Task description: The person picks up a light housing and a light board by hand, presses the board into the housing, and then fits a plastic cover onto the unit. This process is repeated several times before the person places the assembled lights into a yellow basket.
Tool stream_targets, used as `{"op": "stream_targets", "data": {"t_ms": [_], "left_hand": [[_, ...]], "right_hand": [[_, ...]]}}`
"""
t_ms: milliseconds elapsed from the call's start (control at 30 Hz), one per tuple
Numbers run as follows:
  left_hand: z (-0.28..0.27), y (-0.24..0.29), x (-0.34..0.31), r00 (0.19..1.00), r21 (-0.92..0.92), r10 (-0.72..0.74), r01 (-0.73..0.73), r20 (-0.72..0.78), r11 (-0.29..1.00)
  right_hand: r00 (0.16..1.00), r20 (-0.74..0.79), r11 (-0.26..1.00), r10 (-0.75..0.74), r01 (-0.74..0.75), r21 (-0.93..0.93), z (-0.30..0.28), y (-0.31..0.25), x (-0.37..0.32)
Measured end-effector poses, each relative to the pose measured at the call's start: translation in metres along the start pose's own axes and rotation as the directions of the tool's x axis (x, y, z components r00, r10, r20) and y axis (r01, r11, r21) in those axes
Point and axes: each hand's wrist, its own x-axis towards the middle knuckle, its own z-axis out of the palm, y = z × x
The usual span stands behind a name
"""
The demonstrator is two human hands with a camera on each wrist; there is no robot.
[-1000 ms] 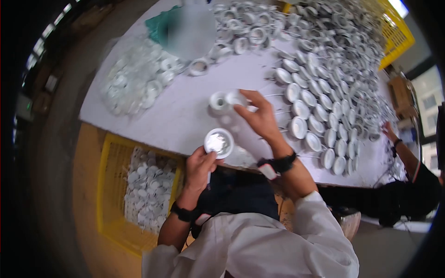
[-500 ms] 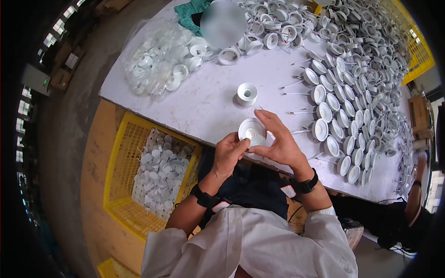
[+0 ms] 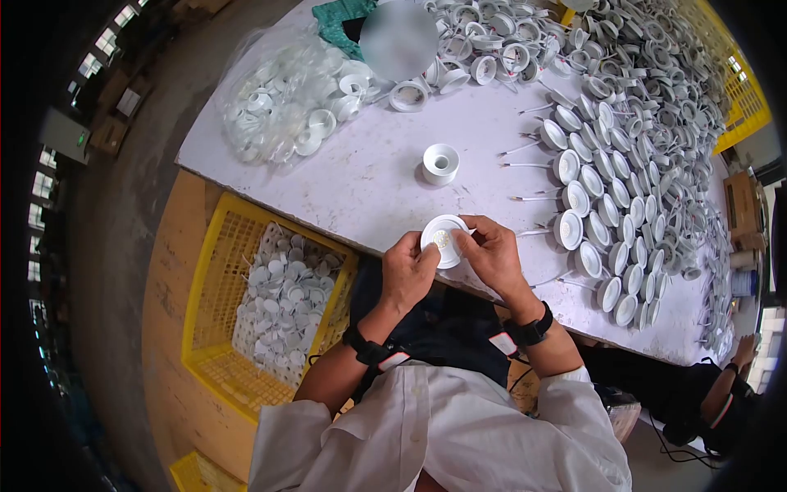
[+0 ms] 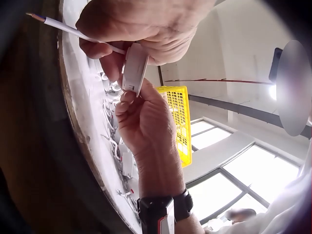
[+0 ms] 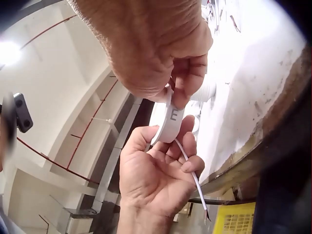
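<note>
A round white downlight (image 3: 445, 225) with a small yellowish LED patch in its middle is held between both hands, face up, over the table's front edge. My left hand (image 3: 407, 277) grips its left side, thumb on the inner face. My right hand (image 3: 497, 261) pinches the right rim, its thumb also inside. In the left wrist view a white cable (image 4: 68, 28) with a bared end runs from the downlight past the left fingers. Dark markings show on the housing (image 5: 171, 122) in the right wrist view. A white stepped cup (image 3: 441, 161) stands beyond the hands.
Rows of white downlights (image 3: 576, 197) with cables lie to the right, heaped deeper behind. A clear plastic bag (image 3: 279, 98) of white cups lies at back left. Below the left edge, a yellow crate (image 3: 205, 316) holds white discs. Another person's arm (image 3: 725, 385) shows at far right.
My right hand has come back from beside the stepped cup to the downlight. Its spread fingers have closed onto the rim. The left hand has kept hold throughout, while the head view shifted.
</note>
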Motion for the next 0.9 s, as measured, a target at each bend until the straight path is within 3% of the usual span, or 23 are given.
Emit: {"op": "stream_targets", "data": {"t_ms": [133,233,300,367,400,467,667,767,800,867,900], "left_hand": [[-0.005,0.007,0.002,1.0,0.126,-0.013,0.01,0.027,0.992],[-0.005,-0.002,0.004,0.998,0.095,-0.035,0.031,0.043,0.995],[-0.001,-0.006,0.005,0.995,-0.051,-0.084,0.087,0.052,0.995],[-0.004,0.0,0.005,0.991,-0.005,-0.103,0.104,0.082,0.995],[-0.006,0.002,0.005,0.986,0.056,-0.133,0.128,0.102,0.99],[-0.004,0.0,0.006,0.977,0.018,-0.156,0.155,0.147,0.988],[-0.004,0.001,0.008,0.952,-0.002,-0.161,0.167,0.261,0.986],[-0.005,0.001,0.011,0.922,0.016,-0.24,0.247,0.304,0.969],[-0.005,-0.002,0.013,0.907,-0.041,-0.239,0.269,0.348,0.962],[-0.005,-0.01,0.017,0.892,-0.101,-0.232,0.291,0.388,0.951],[-0.005,-0.018,0.018,0.938,-0.151,-0.137,0.193,0.318,0.97]], "right_hand": [[1.0,-0.006,0.999,0.012,-0.012,-0.033,0.0,-0.003,-0.001],[0.999,0.011,0.999,0.046,-0.046,-0.014,-0.001,0.005,-0.001],[0.998,0.025,0.998,0.064,-0.064,-0.001,-0.008,0.003,0.0],[0.982,0.075,0.961,-0.172,0.184,-0.209,-0.015,-0.012,-0.001],[0.905,0.186,0.855,-0.382,0.423,-0.3,-0.018,-0.01,0.001],[0.836,0.327,0.676,-0.44,0.549,-0.492,-0.019,-0.027,-0.001],[0.817,0.431,0.524,-0.383,0.577,-0.627,-0.02,-0.027,-0.002],[0.822,0.428,0.517,-0.375,0.569,-0.64,-0.022,-0.027,0.001],[0.82,0.43,0.517,-0.377,0.571,-0.638,-0.026,-0.027,0.004],[0.865,0.406,0.663,-0.296,0.492,-0.565,-0.043,-0.026,0.019],[0.863,0.386,0.658,-0.327,0.501,-0.562,-0.056,-0.02,0.031]]}}
